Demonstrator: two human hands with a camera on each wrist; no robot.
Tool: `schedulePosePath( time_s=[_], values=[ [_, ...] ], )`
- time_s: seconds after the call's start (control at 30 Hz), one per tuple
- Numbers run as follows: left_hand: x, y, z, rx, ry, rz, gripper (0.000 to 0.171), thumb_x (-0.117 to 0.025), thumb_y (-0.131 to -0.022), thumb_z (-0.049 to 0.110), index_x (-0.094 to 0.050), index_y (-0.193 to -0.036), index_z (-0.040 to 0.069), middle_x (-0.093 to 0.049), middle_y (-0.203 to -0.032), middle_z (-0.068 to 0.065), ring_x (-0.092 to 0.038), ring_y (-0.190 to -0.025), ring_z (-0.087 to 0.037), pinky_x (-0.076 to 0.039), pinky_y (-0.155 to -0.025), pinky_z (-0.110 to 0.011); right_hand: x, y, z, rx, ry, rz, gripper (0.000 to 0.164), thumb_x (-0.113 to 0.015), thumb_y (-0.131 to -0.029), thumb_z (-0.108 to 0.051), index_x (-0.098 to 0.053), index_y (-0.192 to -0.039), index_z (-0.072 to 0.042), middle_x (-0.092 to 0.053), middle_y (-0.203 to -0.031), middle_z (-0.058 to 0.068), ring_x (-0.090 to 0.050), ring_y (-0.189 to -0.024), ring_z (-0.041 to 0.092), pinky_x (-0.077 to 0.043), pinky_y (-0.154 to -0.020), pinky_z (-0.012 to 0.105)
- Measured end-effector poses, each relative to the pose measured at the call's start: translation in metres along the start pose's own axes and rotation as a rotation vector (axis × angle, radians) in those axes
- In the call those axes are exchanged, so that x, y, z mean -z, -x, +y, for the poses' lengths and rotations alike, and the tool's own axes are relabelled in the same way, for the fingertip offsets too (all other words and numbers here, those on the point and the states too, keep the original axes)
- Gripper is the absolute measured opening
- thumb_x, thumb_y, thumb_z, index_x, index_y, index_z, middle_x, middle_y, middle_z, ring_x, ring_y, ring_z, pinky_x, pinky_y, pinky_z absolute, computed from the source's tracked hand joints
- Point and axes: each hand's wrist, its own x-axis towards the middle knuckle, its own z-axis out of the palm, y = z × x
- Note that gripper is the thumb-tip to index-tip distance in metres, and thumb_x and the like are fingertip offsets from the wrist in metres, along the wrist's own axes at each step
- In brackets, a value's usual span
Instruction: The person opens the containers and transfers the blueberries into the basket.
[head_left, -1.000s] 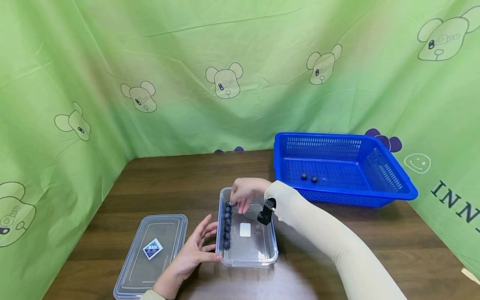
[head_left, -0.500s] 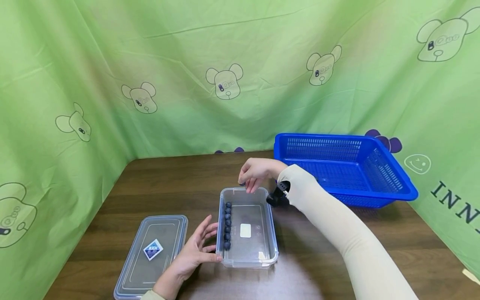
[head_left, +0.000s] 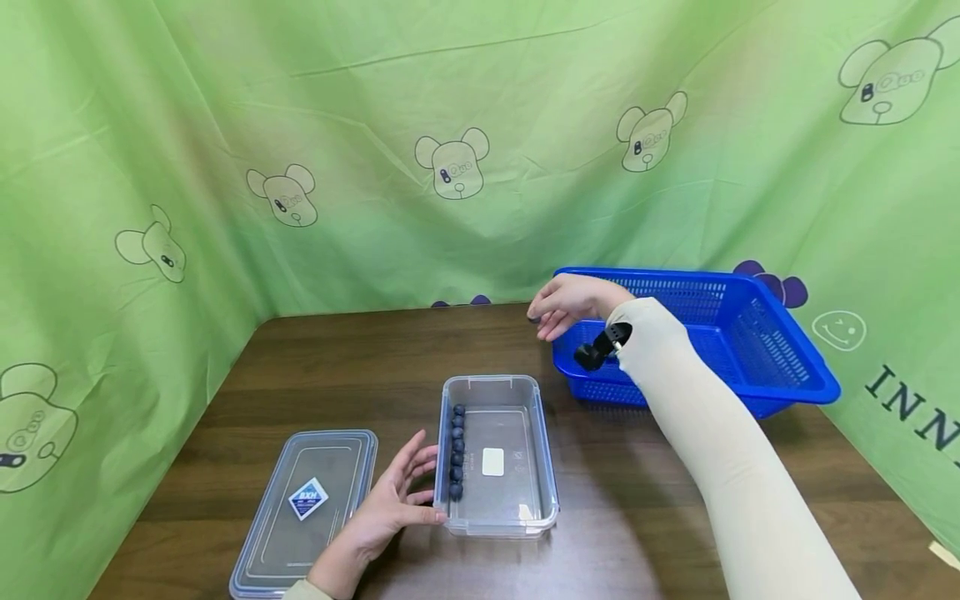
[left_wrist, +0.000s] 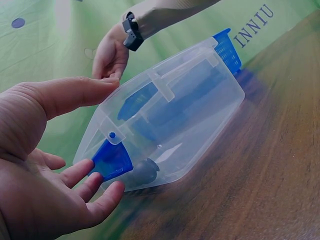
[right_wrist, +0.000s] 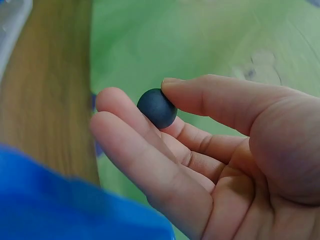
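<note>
In the head view my right hand (head_left: 564, 307) is raised beside the left end of the blue basket (head_left: 787, 396). It pinches a round dark blueberry (right_wrist: 157, 108) at the thumb and fingertips, plain in the right wrist view. My left hand (head_left: 386, 507) is at the near left corner of a clear plastic box (head_left: 517, 492), its thumb (left_wrist: 82, 95) at the rim and its other fingers spread along the side. Several blueberries (head_left: 457, 446) line the box's left wall in a single row. The berries in the basket are hidden behind my right hand and wrist.
A clear lid (head_left: 337, 467) with a blue diamond label lies on the wooden table (head_left: 360, 350), left of the box. The basket stands at the back right. A green printed curtain (head_left: 360, 250) surrounds the table's back and sides.
My right hand has risen out of the box and moved back and right to the basket, carrying a blueberry. The left hand and the box have stayed in place.
</note>
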Motion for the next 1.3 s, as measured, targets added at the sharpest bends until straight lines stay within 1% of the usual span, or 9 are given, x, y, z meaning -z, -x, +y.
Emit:
schedulePosePath(
  time_s=[0.23,0.4,0.53,0.67,0.8,0.93,1.07,1.23,1.3],
  values=[
    [0.0,0.0,0.0,-0.002,0.003,0.0,0.112,-0.078,-0.071,-0.013,-0.003,-0.155,-0.008,-0.024,-0.153,-0.034,-0.027,-0.138,-0.045,-0.04,-0.101,-0.038,0.038,0.011,0.017,-0.04,-0.095,0.087,0.025,-0.051,-0.1,-0.001,-0.045,-0.119,0.014,-0.063,-0.083,0.014,-0.07,-0.074,0.02,-0.058,-0.076,0.034],
    [0.001,0.0,0.0,0.001,-0.006,0.001,0.112,-0.078,-0.071,-0.012,-0.004,-0.155,-0.008,-0.025,-0.153,-0.034,-0.028,-0.137,-0.044,-0.041,-0.101,-0.038,0.056,0.012,0.038,-0.067,-0.221,0.119,0.024,-0.05,-0.101,0.0,-0.045,-0.12,0.013,-0.065,-0.082,0.013,-0.07,-0.074,0.019,-0.057,-0.08,0.033],
    [0.001,-0.001,-0.001,0.023,-0.008,0.0,0.112,-0.079,-0.071,-0.01,-0.005,-0.155,-0.006,-0.025,-0.153,-0.032,-0.028,-0.138,-0.042,-0.041,-0.101,-0.038,0.066,0.011,0.06,-0.09,-0.309,0.169,0.014,-0.05,-0.101,0.002,-0.052,-0.11,0.011,-0.069,-0.079,0.013,-0.071,-0.074,0.019,-0.057,-0.08,0.032],
    [0.0,-0.001,-0.002,0.037,-0.002,-0.004,0.113,-0.081,-0.071,-0.008,-0.005,-0.156,-0.006,-0.025,-0.154,-0.031,-0.026,-0.139,-0.043,-0.04,-0.101,-0.038,0.071,0.011,0.08,-0.123,-0.363,0.221,0.01,-0.05,-0.1,0.002,-0.055,-0.106,0.008,-0.07,-0.079,0.013,-0.072,-0.074,0.018,-0.056,-0.08,0.031],
    [0.0,-0.002,-0.001,0.035,-0.001,-0.002,0.114,-0.081,-0.071,-0.008,-0.005,-0.155,-0.006,-0.025,-0.154,-0.032,-0.025,-0.139,-0.044,-0.04,-0.101,-0.038,0.072,0.013,0.092,-0.185,-0.434,0.238,0.011,-0.052,-0.101,-0.002,-0.058,-0.105,0.006,-0.071,-0.08,0.014,-0.073,-0.074,0.019,-0.056,-0.079,0.029],
    [0.001,-0.002,-0.002,0.034,-0.003,0.004,0.114,-0.081,-0.07,-0.008,-0.005,-0.155,-0.006,-0.026,-0.154,-0.032,-0.025,-0.139,-0.044,-0.04,-0.102,-0.038,0.065,0.019,0.098,-0.245,-0.5,0.256,0.014,-0.053,-0.101,-0.004,-0.063,-0.097,0.005,-0.072,-0.079,0.017,-0.073,-0.073,0.022,-0.057,-0.074,0.029],
    [0.002,-0.002,-0.003,0.032,-0.004,0.002,0.114,-0.08,-0.07,-0.009,-0.005,-0.155,-0.006,-0.026,-0.154,-0.032,-0.026,-0.138,-0.044,-0.04,-0.101,-0.038,0.055,0.023,0.1,-0.282,-0.546,0.27,0.013,-0.051,-0.101,-0.003,-0.058,-0.102,0.007,-0.071,-0.078,0.021,-0.073,-0.071,0.023,-0.058,-0.072,0.03],
    [0.002,-0.003,-0.003,0.034,-0.005,-0.002,0.113,-0.08,-0.071,-0.009,-0.005,-0.156,-0.006,-0.025,-0.154,-0.032,-0.026,-0.138,-0.044,-0.04,-0.101,-0.037,0.056,0.018,0.111,-0.311,-0.377,0.293,0.019,-0.055,-0.1,-0.008,-0.058,-0.112,0.007,-0.073,-0.076,0.015,-0.073,-0.07,0.018,-0.057,-0.071,0.027],
    [0.002,-0.003,-0.003,0.035,-0.004,-0.001,0.114,-0.08,-0.07,-0.009,-0.005,-0.156,-0.006,-0.025,-0.153,-0.032,-0.026,-0.138,-0.044,-0.04,-0.101,-0.037,0.059,0.017,0.117,-0.32,-0.251,0.305,0.024,-0.059,-0.099,-0.014,-0.064,-0.112,0.006,-0.074,-0.077,0.01,-0.072,-0.072,0.013,-0.055,-0.071,0.024]
  ],
)
